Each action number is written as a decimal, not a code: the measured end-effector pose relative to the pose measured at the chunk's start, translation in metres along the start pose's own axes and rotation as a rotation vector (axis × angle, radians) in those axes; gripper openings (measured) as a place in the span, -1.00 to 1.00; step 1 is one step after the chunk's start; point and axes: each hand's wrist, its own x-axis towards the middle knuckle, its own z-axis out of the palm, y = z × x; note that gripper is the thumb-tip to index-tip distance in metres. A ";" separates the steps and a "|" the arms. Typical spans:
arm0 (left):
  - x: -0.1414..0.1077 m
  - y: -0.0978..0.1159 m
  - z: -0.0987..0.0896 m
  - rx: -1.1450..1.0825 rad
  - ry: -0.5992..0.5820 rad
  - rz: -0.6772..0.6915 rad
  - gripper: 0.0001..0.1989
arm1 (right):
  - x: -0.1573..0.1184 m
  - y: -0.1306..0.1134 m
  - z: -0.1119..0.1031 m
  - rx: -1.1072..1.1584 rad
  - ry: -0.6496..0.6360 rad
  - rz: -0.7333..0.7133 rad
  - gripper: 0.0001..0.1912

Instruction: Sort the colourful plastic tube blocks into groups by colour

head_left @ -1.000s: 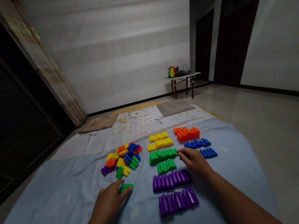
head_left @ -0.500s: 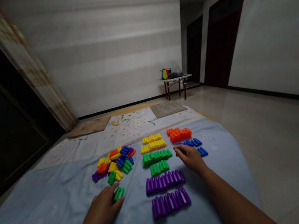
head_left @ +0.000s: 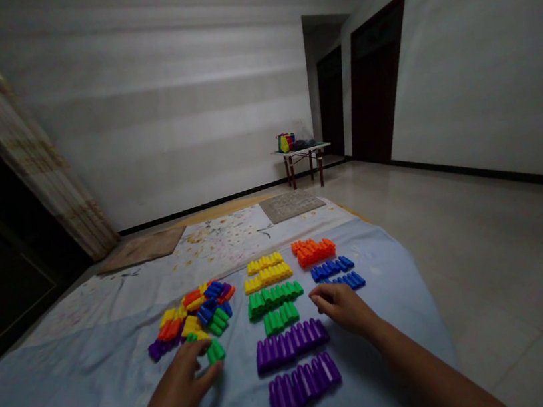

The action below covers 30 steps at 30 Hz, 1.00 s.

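Note:
My left hand (head_left: 187,377) has its thumb and fingers round a small green bullet-shaped plastic block (head_left: 215,351), just in front of a mixed pile. That pile holds purple blocks (head_left: 163,347), yellow blocks (head_left: 192,327), blue blocks (head_left: 207,312) and others. My right hand (head_left: 344,308) hovers right of the sorted rows, fingertips pinched together; whatever may be between them is hidden. Near it lie rows of green blocks (head_left: 275,299), purple blocks (head_left: 292,347) and blue blocks (head_left: 332,268). Beyond are yellow blocks (head_left: 268,276) and orange blocks (head_left: 314,251).
A light blue cloth (head_left: 395,361) covers the near surface, with a flowered cloth (head_left: 226,237) behind. Two flat mats, one brown (head_left: 144,250) and one grey (head_left: 292,206), lie at the far edge. A small table (head_left: 302,151) carrying a colourful bag stands by the wall.
The camera view has shifted, so the blocks appear lower and further left. The green block by my left hand has moved with it toward the pile's right side. My right hand stays pinched.

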 end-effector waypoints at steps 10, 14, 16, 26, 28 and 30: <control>0.063 0.114 0.021 0.218 0.131 0.169 -0.61 | -0.012 0.026 0.012 0.078 -0.056 0.076 -0.73; 0.082 0.130 0.033 0.289 0.041 0.174 -0.58 | -0.010 0.033 0.007 0.110 -0.034 0.116 -0.73; 0.089 0.132 0.038 0.337 -0.005 0.166 -0.58 | -0.010 0.035 0.006 0.126 -0.037 0.141 -0.73; 0.099 0.131 0.047 0.373 -0.061 0.151 -0.60 | -0.009 0.036 0.007 0.128 -0.072 0.169 -0.71; 0.099 0.130 0.047 0.369 -0.056 0.143 -0.60 | -0.010 0.034 0.006 0.133 -0.083 0.178 -0.71; 0.100 0.129 0.047 0.360 -0.053 0.133 -0.61 | -0.010 0.034 0.006 0.139 -0.088 0.183 -0.71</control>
